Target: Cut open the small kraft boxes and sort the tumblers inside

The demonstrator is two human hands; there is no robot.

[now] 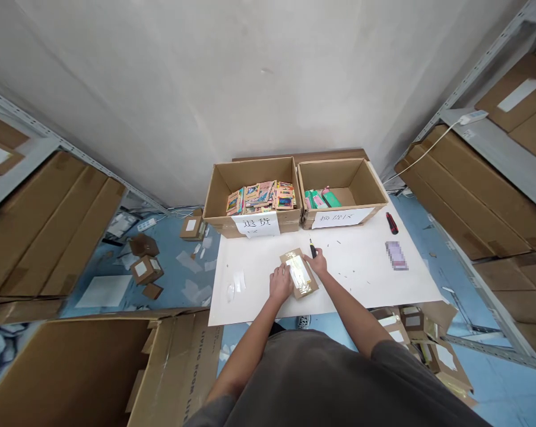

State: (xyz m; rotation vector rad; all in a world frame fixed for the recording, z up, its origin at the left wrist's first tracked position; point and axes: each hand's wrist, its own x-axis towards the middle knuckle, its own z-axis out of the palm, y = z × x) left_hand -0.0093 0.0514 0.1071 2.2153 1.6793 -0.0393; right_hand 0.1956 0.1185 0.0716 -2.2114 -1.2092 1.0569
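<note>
A small brown cardboard parcel (300, 274) with shiny tape across its top lies in the middle of the white table (365, 279). My left hand (280, 282) rests on the parcel's left edge, fingers curled down against it. My right hand (317, 261) sits at the parcel's right side, closed round a dark pen-like tool (313, 248) whose tip points away from me.
Two open cartons stand at the table's far edge: the left carton (250, 178) holds several colourful packs, the right carton (343, 178) a few green ones. A red-black cutter (391, 223) and a small pack (396, 255) lie at right. Shelves of boxes flank both sides; a large open carton (94, 367) stands near left.
</note>
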